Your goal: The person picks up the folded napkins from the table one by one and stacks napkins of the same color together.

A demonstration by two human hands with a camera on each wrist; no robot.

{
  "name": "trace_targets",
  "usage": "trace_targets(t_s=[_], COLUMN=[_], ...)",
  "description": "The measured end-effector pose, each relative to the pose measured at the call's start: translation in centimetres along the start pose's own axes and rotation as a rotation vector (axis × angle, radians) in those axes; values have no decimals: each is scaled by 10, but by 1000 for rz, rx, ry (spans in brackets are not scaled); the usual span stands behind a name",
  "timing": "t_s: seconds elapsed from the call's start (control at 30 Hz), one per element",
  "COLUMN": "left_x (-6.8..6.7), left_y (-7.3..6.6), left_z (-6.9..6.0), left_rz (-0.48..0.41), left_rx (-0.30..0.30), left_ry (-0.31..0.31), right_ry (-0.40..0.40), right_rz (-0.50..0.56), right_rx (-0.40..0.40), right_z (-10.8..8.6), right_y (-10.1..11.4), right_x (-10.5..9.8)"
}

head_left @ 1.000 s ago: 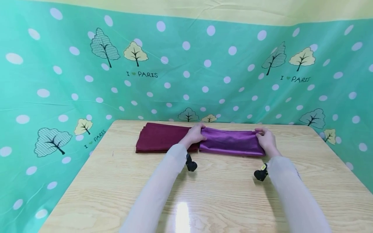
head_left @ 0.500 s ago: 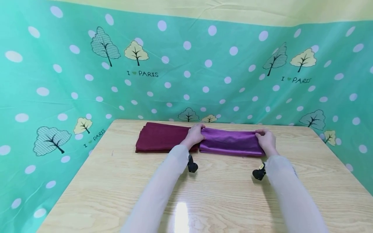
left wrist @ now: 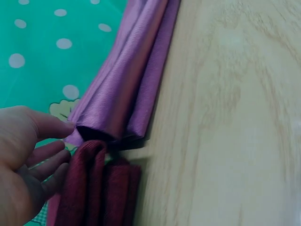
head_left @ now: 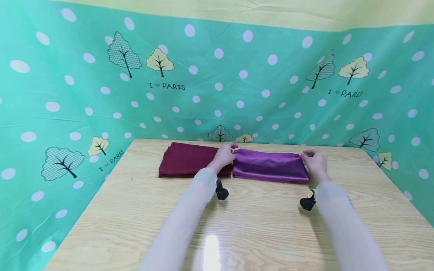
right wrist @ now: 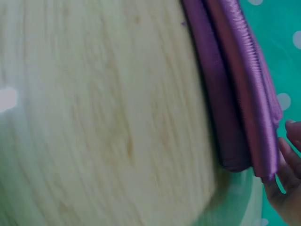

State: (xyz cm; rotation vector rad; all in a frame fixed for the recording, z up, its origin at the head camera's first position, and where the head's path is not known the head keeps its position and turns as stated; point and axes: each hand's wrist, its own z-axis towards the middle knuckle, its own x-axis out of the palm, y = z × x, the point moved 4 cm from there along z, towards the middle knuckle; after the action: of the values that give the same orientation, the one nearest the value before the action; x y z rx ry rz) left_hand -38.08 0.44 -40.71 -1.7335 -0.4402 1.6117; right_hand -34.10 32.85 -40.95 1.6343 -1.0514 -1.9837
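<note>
A folded shiny purple cloth point(head_left: 269, 165) lies flat near the back of the table, its layers stacked. Directly to its left is a folded dark red cloth point(head_left: 186, 160), partly hidden by my left hand point(head_left: 223, 155). In the left wrist view, the thumb point(left wrist: 51, 126) reaches the purple cloth's corner, while the other fingers lie apart from it beside the red cloth. My right hand point(head_left: 315, 162) is at the purple cloth's right end. Its fingers point(right wrist: 287, 172) touch that end in the right wrist view, with thumb and fingers spread apart.
The wooden table point(head_left: 257, 233) extends in front of both cloths. Behind it hangs a green dotted curtain point(head_left: 217, 75) printed with trees. Black devices are strapped at the left wrist point(head_left: 222, 192) and right wrist point(head_left: 307, 202).
Both hands have loosened from the purple cloth's ends. The right hand has shifted slightly right and the left slightly left. The two cloths stay in place.
</note>
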Motion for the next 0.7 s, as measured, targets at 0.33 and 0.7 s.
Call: trace_targets(t_s=[0.33, 0.7], left_x=[-19, -33], left_y=[6, 9], left_z=[-9, -33], left_rz=[-4, 27], left_rx=[40, 89], left_ry=[-25, -58], right_ry=[-4, 23], right_rz=[-64, -99], right_rx=[-105, -284], right_z=[-10, -23], right_y=[19, 36], right_x=[-8, -4])
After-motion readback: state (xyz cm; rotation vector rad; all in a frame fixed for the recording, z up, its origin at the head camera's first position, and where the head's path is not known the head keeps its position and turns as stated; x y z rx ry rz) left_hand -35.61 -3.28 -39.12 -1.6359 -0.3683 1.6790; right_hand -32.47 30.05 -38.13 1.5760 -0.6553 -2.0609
